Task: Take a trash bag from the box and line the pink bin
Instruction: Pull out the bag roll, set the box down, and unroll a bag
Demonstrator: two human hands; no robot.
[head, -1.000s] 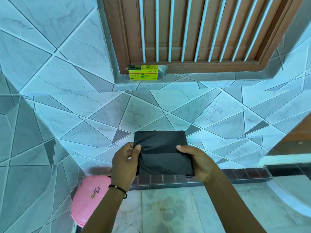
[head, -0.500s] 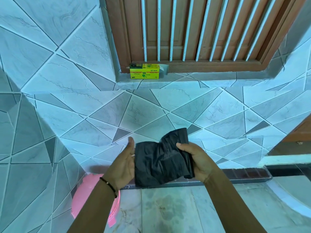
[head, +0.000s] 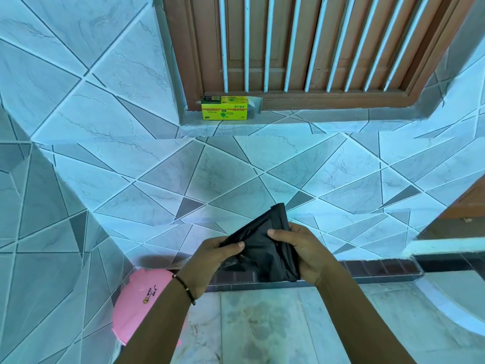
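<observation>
A folded black trash bag (head: 265,254) is held in front of me with both hands. My left hand (head: 210,261) pinches its left edge with thumb on top. My right hand (head: 301,253) grips the right side, thumb pressed on the bag's face. The bag is crumpled and tilted, one corner pointing up. The pink bin (head: 139,308) stands on the floor at the lower left, partly hidden behind my left forearm. The yellow-green trash bag box (head: 224,111) sits on the tiled ledge under the window, with a flap open at its right end.
A tiled wall (head: 236,179) rises ahead, with a ledge and a brown wooden window with white bars (head: 301,48) above. A dark brick strip (head: 380,267) runs along the wall's base. Marble floor (head: 262,324) lies below my hands. A wooden frame (head: 469,203) is at the right.
The flat, neatly folded bag has been crumpled and tilted. My left hand let go, then took the left edge again. My hands have come closer together.
</observation>
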